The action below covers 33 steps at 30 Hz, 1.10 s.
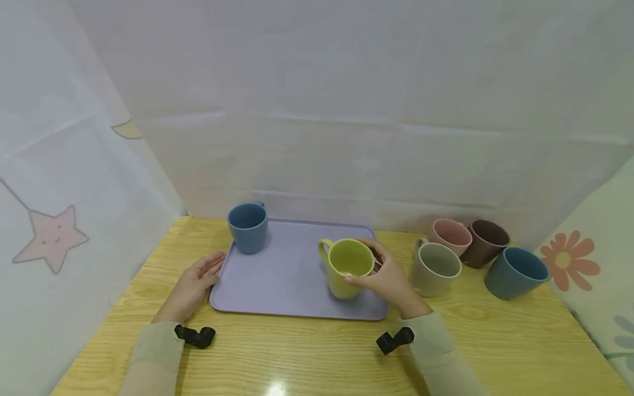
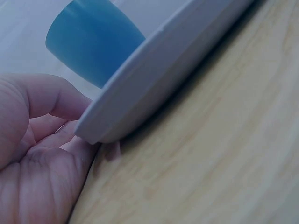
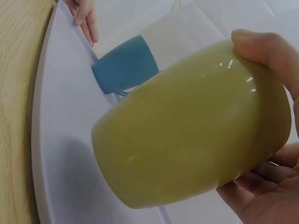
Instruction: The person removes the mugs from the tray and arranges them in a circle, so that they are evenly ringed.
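My right hand (image 1: 388, 278) grips a yellow-green mug (image 1: 339, 283) near its rim, thumb on the near side and fingers round the far right. In the head view the mug's handle points left. In the right wrist view the mug's base hangs a little above the lilac tray (image 1: 292, 269), over a shadow. At the tray's left edge, my left hand (image 1: 193, 283) rests with loosely extended fingers, touching the rim; part of it is hidden by the tray in the left wrist view. A blue mug (image 1: 249, 234) stands upright in the tray's back left corner.
Right of the tray stand a grey-white mug (image 1: 428, 278), a pink mug (image 1: 448, 234), a dark brown mug (image 1: 482, 247) and a second blue mug (image 1: 510, 278). They share the wooden table (image 1: 307, 352). A white cloth (image 1: 307, 154) hangs behind it.
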{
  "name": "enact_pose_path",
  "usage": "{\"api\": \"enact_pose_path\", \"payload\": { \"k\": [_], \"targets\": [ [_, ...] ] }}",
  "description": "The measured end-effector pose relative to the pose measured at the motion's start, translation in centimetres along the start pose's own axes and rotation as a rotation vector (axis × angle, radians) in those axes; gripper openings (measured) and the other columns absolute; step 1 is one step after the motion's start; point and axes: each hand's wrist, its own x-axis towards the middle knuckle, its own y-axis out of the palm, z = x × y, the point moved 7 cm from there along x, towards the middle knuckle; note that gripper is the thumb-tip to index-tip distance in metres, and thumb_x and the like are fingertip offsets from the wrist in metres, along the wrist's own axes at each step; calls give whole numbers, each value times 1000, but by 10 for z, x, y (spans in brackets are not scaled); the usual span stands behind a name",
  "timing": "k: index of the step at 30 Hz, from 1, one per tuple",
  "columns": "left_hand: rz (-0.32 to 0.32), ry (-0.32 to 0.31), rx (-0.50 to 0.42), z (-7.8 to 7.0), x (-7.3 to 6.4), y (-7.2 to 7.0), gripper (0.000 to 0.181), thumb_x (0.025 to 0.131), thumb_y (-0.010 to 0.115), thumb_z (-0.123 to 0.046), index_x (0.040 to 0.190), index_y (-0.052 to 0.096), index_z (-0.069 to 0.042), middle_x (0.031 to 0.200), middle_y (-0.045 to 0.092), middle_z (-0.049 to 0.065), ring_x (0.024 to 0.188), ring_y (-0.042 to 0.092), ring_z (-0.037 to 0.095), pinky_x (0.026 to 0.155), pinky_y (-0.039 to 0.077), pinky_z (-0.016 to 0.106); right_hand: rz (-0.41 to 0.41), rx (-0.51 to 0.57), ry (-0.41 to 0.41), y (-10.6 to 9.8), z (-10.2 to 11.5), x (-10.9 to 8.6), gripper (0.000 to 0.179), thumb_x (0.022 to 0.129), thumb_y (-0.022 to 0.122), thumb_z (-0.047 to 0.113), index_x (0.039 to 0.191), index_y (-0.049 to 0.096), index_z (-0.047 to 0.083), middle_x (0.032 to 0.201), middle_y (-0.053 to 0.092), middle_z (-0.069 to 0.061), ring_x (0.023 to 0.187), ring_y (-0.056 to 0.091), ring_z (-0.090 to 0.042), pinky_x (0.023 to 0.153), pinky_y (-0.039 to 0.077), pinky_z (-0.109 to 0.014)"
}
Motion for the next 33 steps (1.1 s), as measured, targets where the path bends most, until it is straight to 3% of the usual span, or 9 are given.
{"api": "enact_pose_path", "payload": {
  "k": [4, 8, 12, 22, 29, 33],
  "targets": [
    [0, -2, 6, 1, -1, 0, 63, 103, 40, 6, 160, 13, 5, 166, 15, 23, 153, 17, 36, 109, 37, 17, -1, -31, -31, -14, 3, -13, 88, 70, 94, 15, 146, 51, 11, 137, 58, -12, 126, 55, -30, 109, 45, -44],
    [1, 3, 0, 1, -1, 0, 63, 103, 40, 7, 160, 13, 5, 166, 15, 22, 153, 17, 37, 108, 37, 16, -16, -91, -67, -30, 5, -26, 85, 69, 95, 13, 143, 54, 9, 134, 60, -12, 119, 58, -28, 101, 51, -34],
    [-2, 1, -3, 1, 0, -1, 63, 102, 40, 7, 160, 13, 5, 166, 15, 21, 153, 17, 36, 108, 37, 15, -21, -112, -79, -45, 6, -40, 85, 68, 94, 10, 143, 54, 9, 134, 60, -12, 117, 59, -25, 98, 50, -24],
    [-4, -7, -4, 0, -3, -2, 64, 103, 39, 7, 160, 12, 5, 166, 14, 21, 153, 16, 36, 109, 36, 17, -21, -147, -110, -74, 7, -74, 83, 72, 92, 6, 145, 52, 8, 140, 56, -12, 113, 61, -9, 93, 51, -18],
    [-3, 2, -13, -1, -1, -1, 63, 103, 39, 7, 160, 12, 4, 167, 14, 21, 153, 17, 36, 111, 35, 20, 19, -87, -203, -95, 3, -90, 85, 70, 86, -11, 145, 47, -4, 136, 58, 1, 116, 59, -6, 93, 51, -17],
    [6, 5, -22, -1, -1, -1, 63, 103, 39, 7, 160, 12, 5, 167, 14, 21, 153, 17, 36, 110, 36, 18, 84, -17, -230, -107, -2, -101, 86, 71, 80, -18, 146, 40, -11, 138, 58, -1, 117, 59, -9, 93, 52, -19]
  ]
}}
